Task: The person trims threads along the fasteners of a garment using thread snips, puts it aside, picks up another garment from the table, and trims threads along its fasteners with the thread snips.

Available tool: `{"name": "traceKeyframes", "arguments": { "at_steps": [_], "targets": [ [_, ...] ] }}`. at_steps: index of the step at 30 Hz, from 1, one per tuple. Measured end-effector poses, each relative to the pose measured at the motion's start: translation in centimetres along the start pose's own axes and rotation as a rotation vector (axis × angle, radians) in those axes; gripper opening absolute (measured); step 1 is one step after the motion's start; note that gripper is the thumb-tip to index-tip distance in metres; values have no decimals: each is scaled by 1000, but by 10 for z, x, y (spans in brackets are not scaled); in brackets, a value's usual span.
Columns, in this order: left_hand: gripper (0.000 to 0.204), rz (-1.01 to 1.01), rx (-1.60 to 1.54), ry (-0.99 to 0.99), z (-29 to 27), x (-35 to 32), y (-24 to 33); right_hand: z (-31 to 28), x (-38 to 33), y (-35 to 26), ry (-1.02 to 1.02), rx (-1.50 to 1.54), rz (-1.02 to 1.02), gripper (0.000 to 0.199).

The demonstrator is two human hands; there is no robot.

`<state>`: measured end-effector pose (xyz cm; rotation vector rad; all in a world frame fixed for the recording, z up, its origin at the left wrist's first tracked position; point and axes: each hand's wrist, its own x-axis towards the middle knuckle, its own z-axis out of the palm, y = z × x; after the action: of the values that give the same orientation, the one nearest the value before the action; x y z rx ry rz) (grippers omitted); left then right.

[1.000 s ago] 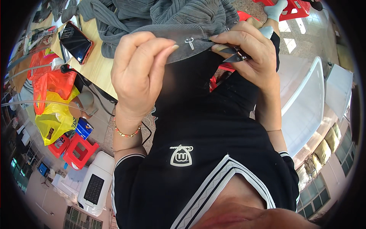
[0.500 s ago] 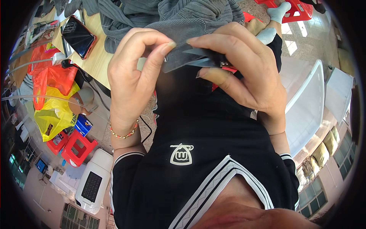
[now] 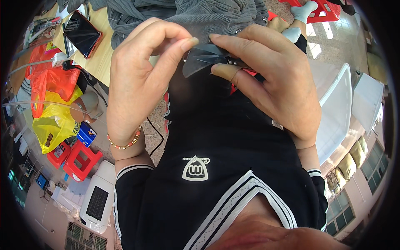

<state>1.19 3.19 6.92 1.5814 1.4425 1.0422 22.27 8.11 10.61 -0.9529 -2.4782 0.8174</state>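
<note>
two hands meet close under the camera, the left hand (image 3: 139,83) pinching the edge of a grey garment (image 3: 208,16) between thumb and forefinger while the right hand (image 3: 275,79) closes around small dark scissors (image 3: 208,56) at that same edge.

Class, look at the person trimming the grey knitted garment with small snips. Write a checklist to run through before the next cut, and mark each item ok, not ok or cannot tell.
1. Right hand has a grip on the snips: ok.
2. Left hand pinches the grey knitted garment by the blades: ok.
3. Left fingertips clear of the blades: not ok, they are very close.
4. Blades open or shut: cannot tell.
5. Thread to be cut visible: cannot tell.
</note>
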Motion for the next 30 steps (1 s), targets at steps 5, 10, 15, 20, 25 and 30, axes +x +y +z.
{"name": "traceKeyframes", "arguments": {
  "at_steps": [5, 10, 15, 20, 25, 30],
  "targets": [
    [6, -53, 0, -59, 0, -1, 4, -2, 1, -8, -36, -100, 13, 36],
    [6, 13, 91, -88, -1, 0, 2, -1, 2, -10, -48, -168, 1, 34],
    [6, 7, 108, -77, -1, 1, 2, 0, 4, -13, -52, -212, -6, 31],
    [6, 20, 99, -75, 0, 2, 1, 3, 6, -15, -39, -214, -16, 30],
    [5, 93, 179, -72, -2, 3, 1, 3, 10, -18, -91, -269, -21, 29],
    [6, 84, 207, -99, -3, 5, 2, 3, 11, -20, -106, -328, -22, 28]
  ]
}}
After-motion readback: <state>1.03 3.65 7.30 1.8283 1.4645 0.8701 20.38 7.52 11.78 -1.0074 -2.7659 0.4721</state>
